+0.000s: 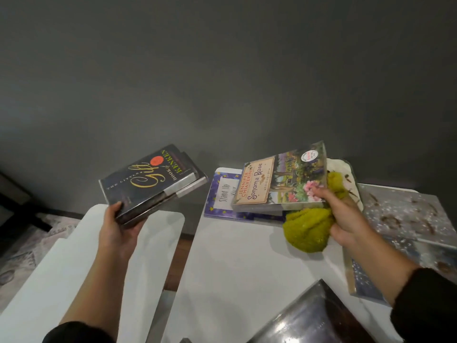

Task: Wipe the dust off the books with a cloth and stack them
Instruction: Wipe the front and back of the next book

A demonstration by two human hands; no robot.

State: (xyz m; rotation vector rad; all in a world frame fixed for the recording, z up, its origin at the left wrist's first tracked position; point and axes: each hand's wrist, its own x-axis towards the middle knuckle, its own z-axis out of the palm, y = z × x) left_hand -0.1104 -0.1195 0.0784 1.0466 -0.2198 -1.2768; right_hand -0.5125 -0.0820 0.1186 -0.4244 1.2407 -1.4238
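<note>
My left hand (118, 226) grips the dark book (150, 181) by its near end, long axis running away up and right, held in the air over the left white table (61, 256). My right hand (343, 216) pinches the Sonoma Rose book (279, 179) by its right corner with the green cloth (306, 229) bunched in the same grasp, tilted above the star-covered book (222, 194). I see bare white tabletop (235, 263) in front of that pile.

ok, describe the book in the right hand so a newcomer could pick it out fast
Start at the white table on the right, then find the green cloth at its far side. The right hand holds that cloth together with the Sonoma Rose book, tilted up. Unlike the dark books nearby, its cover shows a bright garden painting.
</note>
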